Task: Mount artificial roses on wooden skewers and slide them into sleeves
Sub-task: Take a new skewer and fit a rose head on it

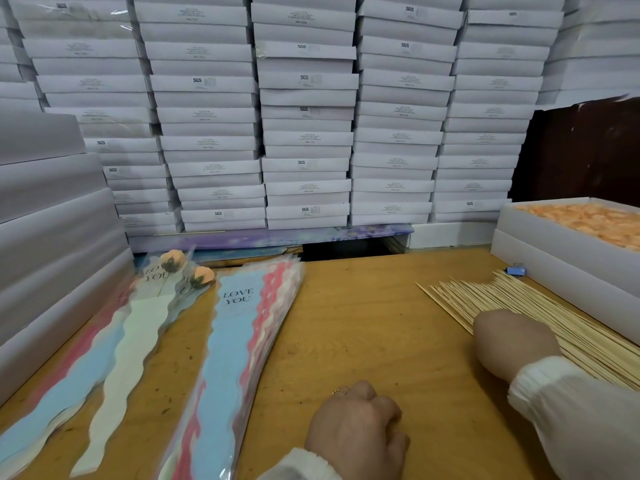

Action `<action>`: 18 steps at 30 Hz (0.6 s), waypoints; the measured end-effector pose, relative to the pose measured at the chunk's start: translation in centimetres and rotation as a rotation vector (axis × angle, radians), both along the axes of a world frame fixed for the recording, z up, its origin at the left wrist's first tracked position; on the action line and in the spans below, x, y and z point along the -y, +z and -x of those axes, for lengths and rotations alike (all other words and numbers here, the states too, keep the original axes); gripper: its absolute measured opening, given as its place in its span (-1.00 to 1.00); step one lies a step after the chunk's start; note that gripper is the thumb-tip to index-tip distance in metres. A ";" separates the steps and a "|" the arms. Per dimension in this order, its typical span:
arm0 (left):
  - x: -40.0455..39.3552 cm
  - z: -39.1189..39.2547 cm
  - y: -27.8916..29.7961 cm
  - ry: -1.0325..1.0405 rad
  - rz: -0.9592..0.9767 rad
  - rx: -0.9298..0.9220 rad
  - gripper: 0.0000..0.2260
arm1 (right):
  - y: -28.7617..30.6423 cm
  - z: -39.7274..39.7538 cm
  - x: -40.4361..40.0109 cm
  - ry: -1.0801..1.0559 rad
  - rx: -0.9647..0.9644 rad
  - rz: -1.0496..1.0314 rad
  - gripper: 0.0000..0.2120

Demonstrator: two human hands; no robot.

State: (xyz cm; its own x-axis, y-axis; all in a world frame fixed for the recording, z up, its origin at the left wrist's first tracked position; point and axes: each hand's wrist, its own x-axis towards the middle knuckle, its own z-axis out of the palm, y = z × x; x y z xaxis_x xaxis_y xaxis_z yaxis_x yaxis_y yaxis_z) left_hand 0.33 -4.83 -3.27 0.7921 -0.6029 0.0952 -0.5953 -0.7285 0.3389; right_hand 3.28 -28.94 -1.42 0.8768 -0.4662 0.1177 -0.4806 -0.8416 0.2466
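Table: the brown wooden table serves as workbench.
Sleeves: the pastel "LOVE YOU" paper sleeves fan across its left for easy sliding.
Roses: orange artificial roses fill the white box at its right edge.
Skewers: the pale wooden skewers lie beside that box.
Right hand: on the skewers; grip hidden.
Left hand: fist on table, apparently empty.

Sleeves read "LOVE YOU"; stacked boxes read "SGS".

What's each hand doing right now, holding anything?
Left hand: fingers curled into a loose fist on the table, nothing visible in it.
Right hand: down on the skewers, fingers hidden; cannot tell if it grips one.
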 end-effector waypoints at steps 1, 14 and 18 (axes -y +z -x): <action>0.0 0.0 0.0 0.001 0.002 -0.001 -0.63 | 0.0 -0.1 0.3 -0.011 0.002 -0.017 -0.76; -0.6 -0.8 -0.1 0.155 0.368 -0.257 -0.70 | 2.3 0.1 2.0 -0.065 0.137 -0.305 -0.85; -0.7 -1.7 -0.6 0.269 0.641 -0.415 -0.79 | 4.0 0.8 -0.6 0.121 0.179 -0.528 -0.85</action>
State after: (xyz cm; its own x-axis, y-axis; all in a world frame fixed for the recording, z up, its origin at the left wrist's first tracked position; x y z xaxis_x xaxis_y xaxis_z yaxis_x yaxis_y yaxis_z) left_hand 2.07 -4.18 -3.86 0.9489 -0.3146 0.0235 -0.1608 -0.4184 0.8939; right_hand 2.43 -28.31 2.57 0.9155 -0.3995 0.0482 -0.3684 -0.8803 -0.2990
